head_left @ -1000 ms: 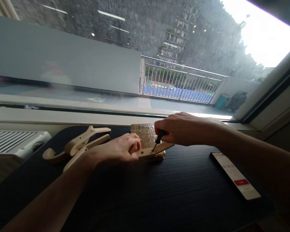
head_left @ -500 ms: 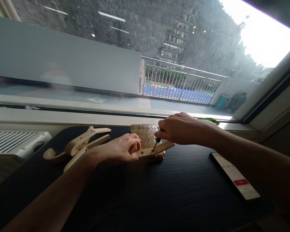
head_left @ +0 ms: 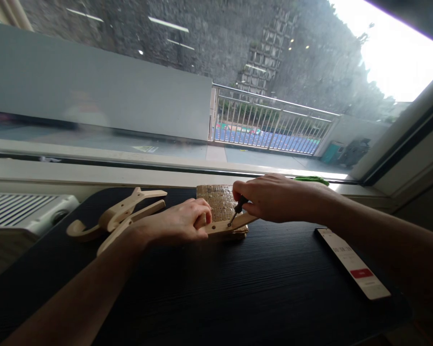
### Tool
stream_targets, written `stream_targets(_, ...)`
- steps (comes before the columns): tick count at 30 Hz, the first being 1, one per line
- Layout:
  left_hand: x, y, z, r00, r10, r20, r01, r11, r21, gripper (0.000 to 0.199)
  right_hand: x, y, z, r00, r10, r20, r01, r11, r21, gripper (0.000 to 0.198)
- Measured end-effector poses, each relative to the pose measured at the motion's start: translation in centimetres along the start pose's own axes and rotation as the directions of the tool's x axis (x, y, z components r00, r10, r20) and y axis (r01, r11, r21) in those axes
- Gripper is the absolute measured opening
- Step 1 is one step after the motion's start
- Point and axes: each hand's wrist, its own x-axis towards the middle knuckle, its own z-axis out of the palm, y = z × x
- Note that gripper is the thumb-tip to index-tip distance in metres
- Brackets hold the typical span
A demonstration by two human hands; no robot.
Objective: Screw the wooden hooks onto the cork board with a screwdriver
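At the wooden piece [head_left: 221, 227], the screwdriver [head_left: 239, 206] seemingly slants down-left.

- Left hand [head_left: 189, 218], gripping a wooden piece [head_left: 219, 228].
- Right hand [head_left: 266, 197], holding a screwdriver [head_left: 240, 205]; handle toward one o'clock, tip at the piece.
- Brown pad [head_left: 219, 199], piece's twelve o'clock.
- Other wooden parts [head_left: 119, 210], piece's nine o'clock.
- Phone [head_left: 353, 263], right hand's four o'clock.

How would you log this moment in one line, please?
Left hand: grips long, pale wooden piece | Right hand: holds dark-handled metal screwdriver, tip at piece | Piece: over near edge of brown, glossy rectangular block
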Motion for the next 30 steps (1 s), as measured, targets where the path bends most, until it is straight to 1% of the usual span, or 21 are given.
stream_targets(6, 0.0, -0.1, 0.1, 1.0, 0.006, -0.005, -0.006, 1.0, -0.003, 0.017, 0.1, 0.1, -0.4, 0.999, 0.004, 0.042, -0.002, 0.999, -0.035, 0.016)
stream_targets(8, 0.0, -0.1, 0.1, 1.0, 0.002, -0.007, -0.002, 1.0, 0.0, 0.017, 0.2, 0.0, -0.6, 0.999, 0.013, 0.047, -0.01, 0.999, -0.053, 0.018)
stream_targets(10, 0.0, 0.0, 0.1, 1.0, -0.004, 0.0, 0.004, 1.0, -0.002, 0.017, 0.2, 0.0, -0.7, 0.997, 0.038, 0.06, -0.034, 0.997, -0.069, 0.023)
stream_targets(14, 0.1, 0.0, 0.2, 1.0, -0.015, -0.005, 0.015, 1.0, -0.009, 0.016, 0.3, -0.2, -0.8, 0.985, 0.128, 0.118, -0.117, 0.989, -0.095, 0.032)
stream_targets(16, 0.1, 0.0, 0.3, 1.0, -0.015, -0.012, 0.015, 1.0, -0.01, 0.016, 0.4, -0.2, -0.6, 0.982, 0.152, 0.114, -0.141, 0.984, -0.106, 0.035)
stream_targets(17, 0.1, 0.0, 0.3, 1.0, -0.014, -0.012, 0.014, 1.0, -0.011, 0.016, 0.3, -0.3, -0.5, 0.984, 0.154, 0.093, -0.144, 0.984, -0.107, 0.035)
stream_targets(21, 0.0, 0.2, 0.0, 1.0, -0.005, -0.004, 0.005, 1.0, -0.005, 0.016, -0.2, -0.4, 0.0, 0.993, 0.118, -0.004, -0.118, 0.991, -0.057, 0.026)
stream_targets(26, -0.2, 0.3, -0.1, 1.0, -0.009, -0.003, 0.009, 1.0, -0.001, 0.016, -0.6, 0.4, 0.1, 1.0, 0.01, -0.025, -0.008, 0.996, 0.086, 0.023)
stream_targets(30, -0.1, 0.3, -0.1, 1.0, -0.014, 0.002, 0.014, 1.0, 0.0, 0.016, -0.3, 1.2, 0.1, 0.997, -0.026, -0.068, 0.033, 0.994, 0.105, 0.018)
